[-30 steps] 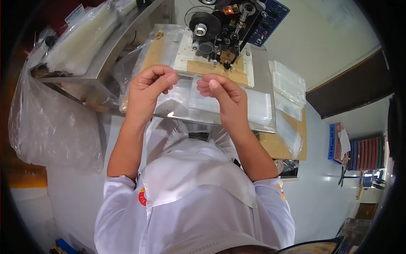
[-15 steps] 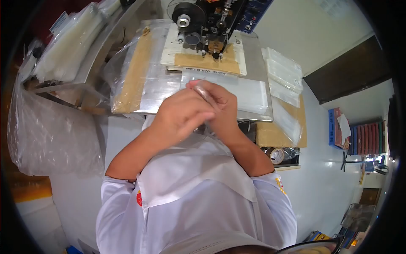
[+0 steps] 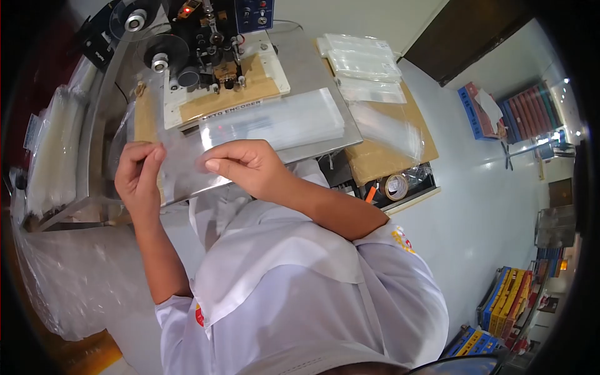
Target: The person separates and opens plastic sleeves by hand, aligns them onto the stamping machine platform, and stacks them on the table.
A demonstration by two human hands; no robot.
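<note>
My left hand is closed in a pinch over the left part of the metal table, near a brown taped strip. My right hand is also pinched, thumb against forefinger, at the table's front edge. A faint, see-through haze shows between the two hands; whether it is thin clear film I cannot tell. Just beyond my right hand lies a stack of clear plastic bags, in front of the encoder machine with its black reels and label reading "ENCODER".
Right of the metal table, more clear bags lie on a brown cardboard surface. Below it, an open drawer holds a tape roll. Bundled plastic stands at the left. Binders are at the far right.
My hands were together, with something shiny and clear between them; now they are apart, the left farther left. The view has turned, so the machine and table sit farther left.
</note>
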